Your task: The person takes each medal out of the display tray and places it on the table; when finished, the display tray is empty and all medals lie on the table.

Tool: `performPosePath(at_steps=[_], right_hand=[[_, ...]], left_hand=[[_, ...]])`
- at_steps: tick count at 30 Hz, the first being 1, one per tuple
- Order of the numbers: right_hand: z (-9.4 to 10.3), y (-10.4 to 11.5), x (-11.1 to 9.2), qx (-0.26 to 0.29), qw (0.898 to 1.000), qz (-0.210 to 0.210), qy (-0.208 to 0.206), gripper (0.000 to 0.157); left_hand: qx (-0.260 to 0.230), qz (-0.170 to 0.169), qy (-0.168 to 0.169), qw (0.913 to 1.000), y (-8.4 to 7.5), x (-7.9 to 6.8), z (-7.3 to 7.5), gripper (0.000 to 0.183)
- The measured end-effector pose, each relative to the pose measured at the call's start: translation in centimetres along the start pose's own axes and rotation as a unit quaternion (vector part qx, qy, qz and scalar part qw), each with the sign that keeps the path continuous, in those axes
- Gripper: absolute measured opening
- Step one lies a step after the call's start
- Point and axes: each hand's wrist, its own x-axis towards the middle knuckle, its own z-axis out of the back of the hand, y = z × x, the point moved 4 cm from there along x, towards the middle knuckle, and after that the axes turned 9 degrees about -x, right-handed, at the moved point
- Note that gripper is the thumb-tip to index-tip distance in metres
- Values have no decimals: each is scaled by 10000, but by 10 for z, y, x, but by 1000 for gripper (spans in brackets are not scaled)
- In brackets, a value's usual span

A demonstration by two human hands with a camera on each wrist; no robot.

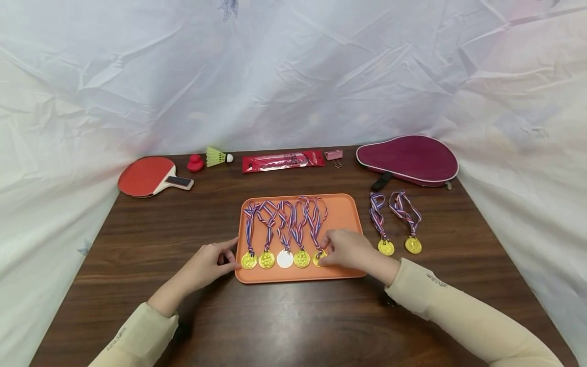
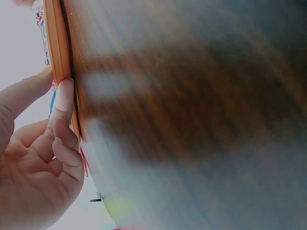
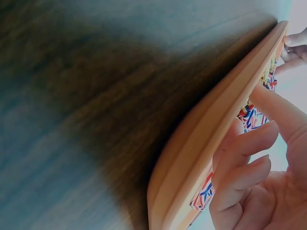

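An orange tray (image 1: 348, 219) bears a row of medals on striped ribbons, several gold and one silver medal (image 1: 285, 259) in the middle. My left hand (image 1: 208, 262) is at the tray's left edge; in the left wrist view its thumb and a finger pinch the rim (image 2: 58, 43). My right hand (image 1: 348, 248) reaches over the tray's right part, its thumb and fingers gripping the rightmost gold medal (image 1: 317, 260) in the row, which they partly cover. To the right of the tray lie two more gold medals, one nearer (image 1: 386, 247) and one farther out (image 1: 413, 245).
Along the back lie a red table tennis bat (image 1: 145, 176), a small red duck (image 1: 194, 163), a shuttlecock (image 1: 217, 157), a red packet (image 1: 283, 161), a pink binder clip (image 1: 334, 155) and a maroon bat case (image 1: 408, 157). White cloth (image 1: 293, 76) hangs behind and at both sides.
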Motion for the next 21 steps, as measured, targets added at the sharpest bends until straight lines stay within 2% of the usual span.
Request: performPosePath(at_steps=[4, 10, 21], right_hand=[[1, 0, 0, 77, 9999, 44, -72, 36], [5, 0, -2, 336, 9990, 243, -168, 29], [18, -15, -5, 951, 9945, 389, -187, 17]], left_hand=[[-27, 11, 7, 10000, 0, 0, 0, 65], [-19, -175, -7, 9998, -2, 0, 0, 62], [-8, -165, -1, 9999, -2, 0, 0, 63]])
